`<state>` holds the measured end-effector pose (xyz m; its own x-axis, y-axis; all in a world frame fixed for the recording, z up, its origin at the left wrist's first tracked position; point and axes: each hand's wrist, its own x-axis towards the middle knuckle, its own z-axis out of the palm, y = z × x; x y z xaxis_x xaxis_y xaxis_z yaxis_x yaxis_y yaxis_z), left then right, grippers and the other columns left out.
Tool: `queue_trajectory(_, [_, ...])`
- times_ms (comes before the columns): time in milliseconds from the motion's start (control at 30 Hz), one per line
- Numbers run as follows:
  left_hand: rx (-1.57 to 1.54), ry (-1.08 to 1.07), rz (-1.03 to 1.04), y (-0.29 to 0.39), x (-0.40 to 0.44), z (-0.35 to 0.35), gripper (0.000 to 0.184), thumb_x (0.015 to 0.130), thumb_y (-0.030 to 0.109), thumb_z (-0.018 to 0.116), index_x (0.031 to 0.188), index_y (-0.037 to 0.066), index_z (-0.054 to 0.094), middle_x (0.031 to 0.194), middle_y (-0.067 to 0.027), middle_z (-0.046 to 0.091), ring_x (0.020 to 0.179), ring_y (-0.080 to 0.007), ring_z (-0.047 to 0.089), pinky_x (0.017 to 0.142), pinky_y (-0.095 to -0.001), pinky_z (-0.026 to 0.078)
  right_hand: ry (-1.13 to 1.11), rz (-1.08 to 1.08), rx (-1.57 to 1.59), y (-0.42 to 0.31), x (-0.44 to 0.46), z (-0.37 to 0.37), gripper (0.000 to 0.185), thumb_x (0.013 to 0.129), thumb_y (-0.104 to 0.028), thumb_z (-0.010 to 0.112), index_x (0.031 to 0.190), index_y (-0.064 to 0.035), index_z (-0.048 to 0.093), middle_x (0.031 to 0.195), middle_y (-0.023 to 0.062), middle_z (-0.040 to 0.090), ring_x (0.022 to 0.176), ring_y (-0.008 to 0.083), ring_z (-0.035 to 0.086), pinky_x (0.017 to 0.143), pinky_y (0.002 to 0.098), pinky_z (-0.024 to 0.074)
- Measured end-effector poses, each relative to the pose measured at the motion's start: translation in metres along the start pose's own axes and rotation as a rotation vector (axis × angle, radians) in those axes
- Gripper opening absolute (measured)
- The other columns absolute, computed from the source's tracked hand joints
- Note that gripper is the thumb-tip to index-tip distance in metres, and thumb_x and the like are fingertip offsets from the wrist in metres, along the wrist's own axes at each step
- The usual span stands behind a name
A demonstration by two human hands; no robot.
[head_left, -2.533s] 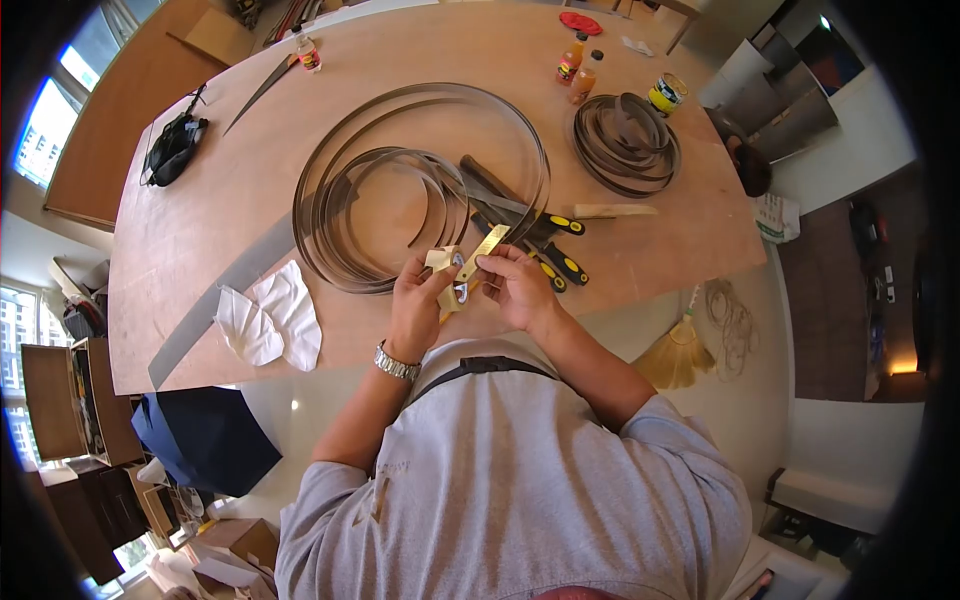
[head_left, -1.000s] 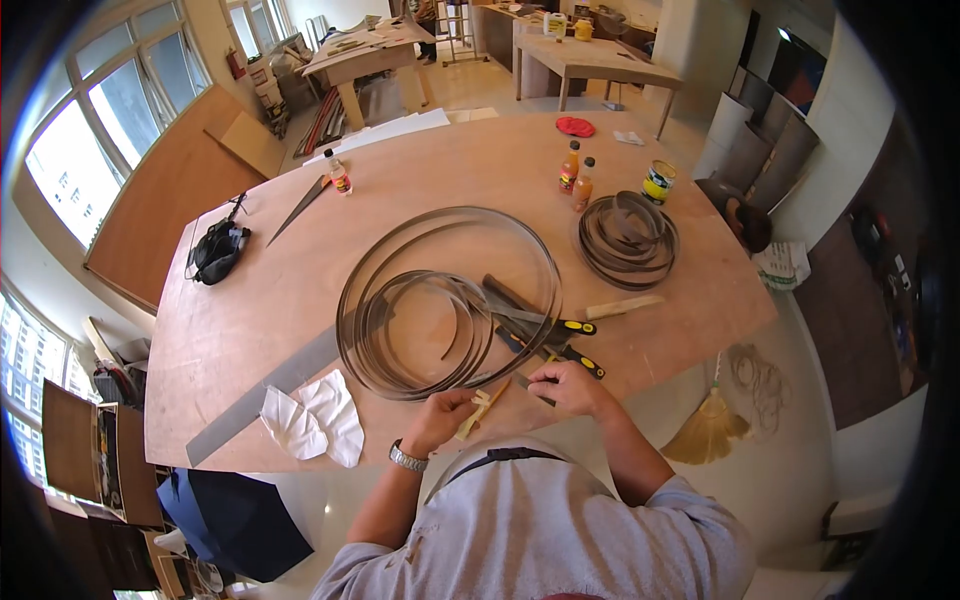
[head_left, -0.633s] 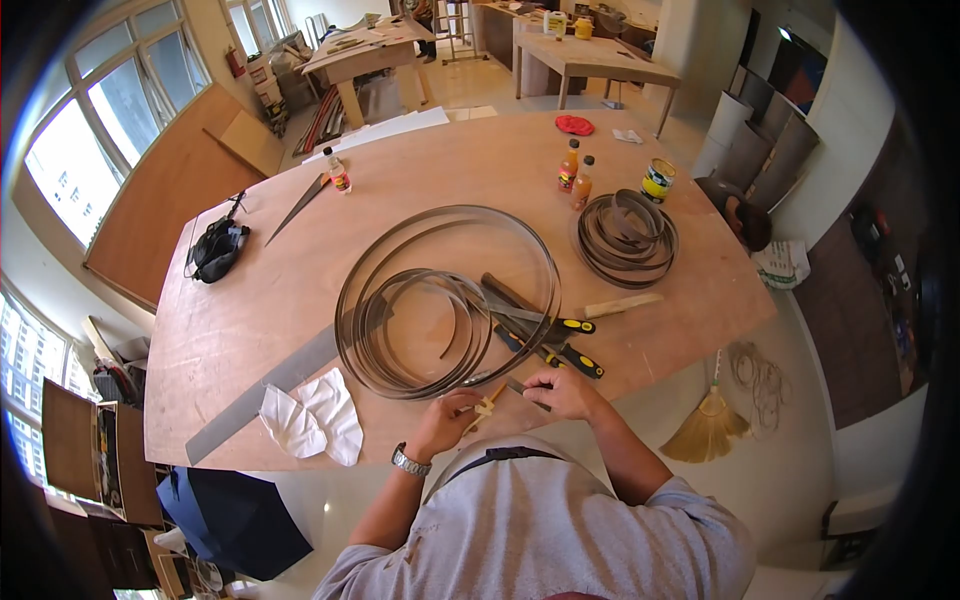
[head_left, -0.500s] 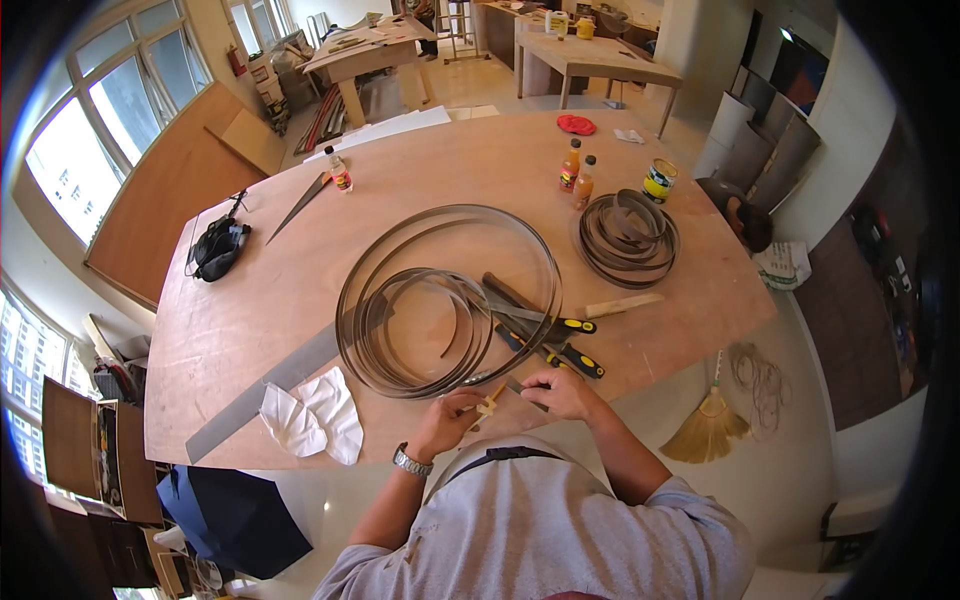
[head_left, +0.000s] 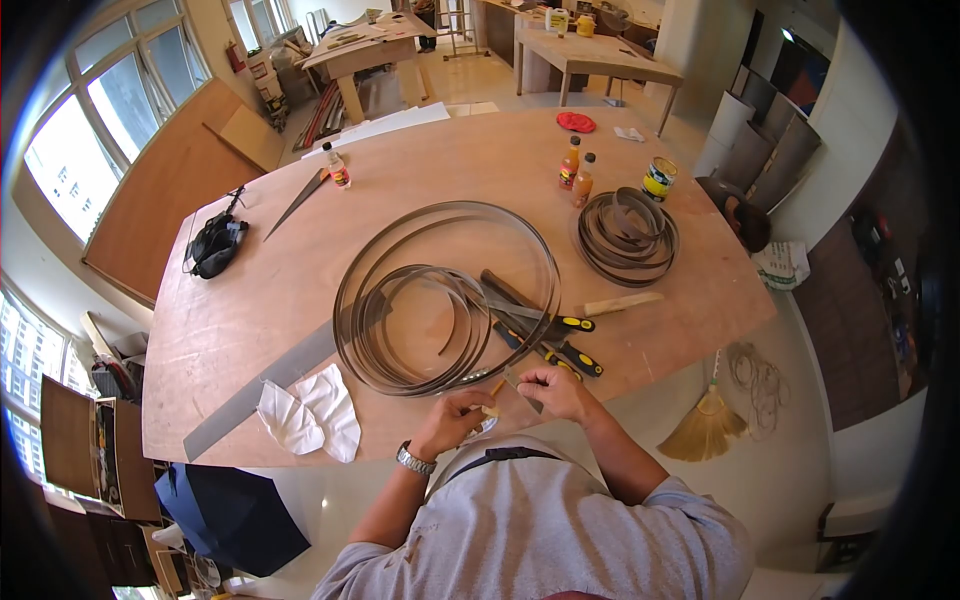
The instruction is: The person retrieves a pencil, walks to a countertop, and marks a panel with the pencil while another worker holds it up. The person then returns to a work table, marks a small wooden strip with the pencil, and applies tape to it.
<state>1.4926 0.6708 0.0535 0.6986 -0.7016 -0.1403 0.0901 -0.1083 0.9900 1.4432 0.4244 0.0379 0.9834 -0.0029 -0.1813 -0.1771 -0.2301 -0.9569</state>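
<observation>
At the table's front edge, my left hand [head_left: 450, 422] is closed on a thin orange-brown stick [head_left: 498, 387]; a pale bit shows beside my fingertips. Just to its right, my right hand [head_left: 553, 392] pinches a short dark flat strip [head_left: 528, 400], which points toward the left hand. The two hands are close together but apart. Right beyond them lies a large loose coil of dark metal band [head_left: 345, 330]. Pliers-like tools with black and yellow handles [head_left: 580, 360] lie partly under the coil's right side. A shiny spot below my left fingers is too small to name.
A second coil [head_left: 600, 262], two orange bottles [head_left: 569, 165], a tin [head_left: 660, 178] and a wooden stick [head_left: 622, 303] are on the right. To the left are a white cloth [head_left: 340, 415], a long grey strip [head_left: 240, 410], a handsaw [head_left: 295, 205] and a black strapped item [head_left: 215, 245].
The dark strip in my right hand has tilted to a steeper angle and shows thinner. My left hand has turned slightly, so less of the pale bit shows.
</observation>
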Motion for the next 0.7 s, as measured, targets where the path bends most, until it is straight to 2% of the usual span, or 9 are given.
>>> queue_trajectory(67, [0.022, -0.002, 0.001, -0.002, 0.000, 0.001, 0.018, 0.087, 0.000, 0.058, 0.102, 0.001, 0.068, 0.096, -0.0006, 0.065, 0.074, -0.0045, 0.058, 0.064, -0.0204, 0.047, 0.002, 0.008, 0.011, -0.001, -0.002, 0.001, 0.031, 0.086, -0.021, 0.071, 0.106, 0.0029, 0.068, 0.091, 0.0100, 0.071, 0.082, 0.0125, 0.064, 0.077, 0.0288, 0.0509])
queue_trajectory(167, [0.078, -0.023, -0.061, 0.002, -0.001, 0.001, 0.018, 0.089, 0.004, 0.060, 0.104, 0.002, 0.068, 0.080, -0.0010, 0.065, 0.068, -0.0068, 0.059, 0.062, -0.0224, 0.048, 0.000, 0.013, 0.010, -0.005, -0.003, 0.002, 0.031, 0.086, -0.021, 0.071, 0.105, 0.0031, 0.068, 0.091, 0.0099, 0.071, 0.082, 0.0125, 0.064, 0.077, 0.0288, 0.0509])
queue_trajectory(267, [0.065, -0.024, -0.030, 0.003, 0.000, 0.001, 0.018, 0.089, 0.005, 0.059, 0.105, 0.002, 0.068, 0.080, -0.0011, 0.065, 0.068, -0.0063, 0.059, 0.061, -0.0229, 0.049, -0.002, 0.002, 0.009, -0.004, -0.002, 0.003, 0.030, 0.086, -0.020, 0.071, 0.105, 0.0031, 0.068, 0.091, 0.0097, 0.071, 0.082, 0.0122, 0.064, 0.077, 0.0288, 0.0508])
queue_trajectory(367, [0.015, -0.006, -0.074, 0.009, -0.001, 0.003, 0.015, 0.089, 0.001, 0.059, 0.100, 0.003, 0.068, 0.079, 0.0036, 0.062, 0.067, -0.0025, 0.052, 0.059, -0.0201, 0.043, 0.002, -0.005, 0.003, -0.005, -0.001, 0.002, 0.030, 0.086, -0.020, 0.070, 0.105, 0.0031, 0.068, 0.091, 0.0096, 0.071, 0.082, 0.0121, 0.063, 0.076, 0.0288, 0.0507])
queue_trajectory(500, [-0.011, 0.012, -0.051, 0.006, 0.001, 0.004, 0.015, 0.088, 0.001, 0.059, 0.101, 0.003, 0.069, 0.082, 0.0029, 0.063, 0.070, -0.0028, 0.053, 0.061, -0.0205, 0.044, 0.013, -0.007, -0.031, -0.012, -0.002, 0.002, 0.029, 0.086, -0.020, 0.070, 0.104, 0.0032, 0.068, 0.091, 0.0093, 0.071, 0.082, 0.0122, 0.063, 0.076, 0.0287, 0.0506])
queue_trajectory(600, [-0.006, 0.012, -0.055, 0.006, 0.001, 0.003, 0.016, 0.088, 0.000, 0.060, 0.101, 0.003, 0.069, 0.083, 0.0026, 0.063, 0.071, -0.0031, 0.053, 0.063, -0.0207, 0.044, -0.009, 0.011, 0.000, -0.011, -0.003, 0.004, 0.028, 0.087, -0.018, 0.072, 0.106, 0.0029, 0.067, 0.092, 0.0041, 0.068, 0.083, 0.0084, 0.060, 0.075, 0.0247, 0.0495])
queue_trajectory(700, [0.019, 0.032, -0.014, -0.003, 0.002, 0.002, 0.016, 0.088, 0.000, 0.060, 0.101, 0.003, 0.069, 0.084, 0.0022, 0.064, 0.071, -0.0030, 0.053, 0.062, -0.0209, 0.044, 0.009, 0.008, 0.008, -0.002, -0.002, 0.007, 0.029, 0.087, -0.020, 0.070, 0.105, 0.0030, 0.068, 0.091, 0.0085, 0.071, 0.082, 0.0122, 0.063, 0.077, 0.0284, 0.0503])
